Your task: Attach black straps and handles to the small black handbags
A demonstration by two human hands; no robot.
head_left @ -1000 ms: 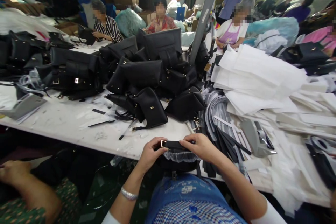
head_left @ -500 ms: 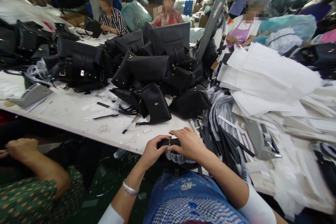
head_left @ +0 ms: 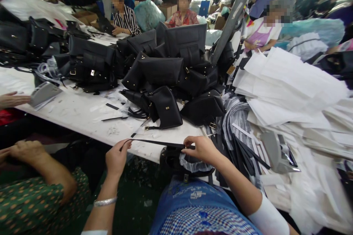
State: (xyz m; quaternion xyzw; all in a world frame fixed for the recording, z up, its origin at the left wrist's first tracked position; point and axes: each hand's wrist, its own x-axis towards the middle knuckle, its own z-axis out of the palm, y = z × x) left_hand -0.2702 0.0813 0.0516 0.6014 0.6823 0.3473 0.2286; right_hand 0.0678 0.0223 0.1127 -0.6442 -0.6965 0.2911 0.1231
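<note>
A narrow black strap (head_left: 157, 141) is stretched nearly level between my hands. My left hand (head_left: 118, 157) pinches its left end near the table's front edge. Over a black bag, my right hand (head_left: 200, 148) pinches the strap's other end between thumb and fingers. The black bag (head_left: 169, 159) lies in front of my body at the table edge, with crinkled clear plastic (head_left: 195, 164) in its opening. My right hand and forearm hide part of the bag.
Black bags (head_left: 161, 71) are heaped mid-table. White sheets (head_left: 289, 77) and bundled strips (head_left: 234, 117) lie right, beside a grey tape dispenser (head_left: 273, 150). Another dispenser (head_left: 44, 94) is left. A person's arm (head_left: 41, 161) is at lower left; others sit across the table.
My left hand has moved left, away from my right hand, drawing the black strap out straight. A person's hand has appeared beside the left dispenser. The view has shifted slightly.
</note>
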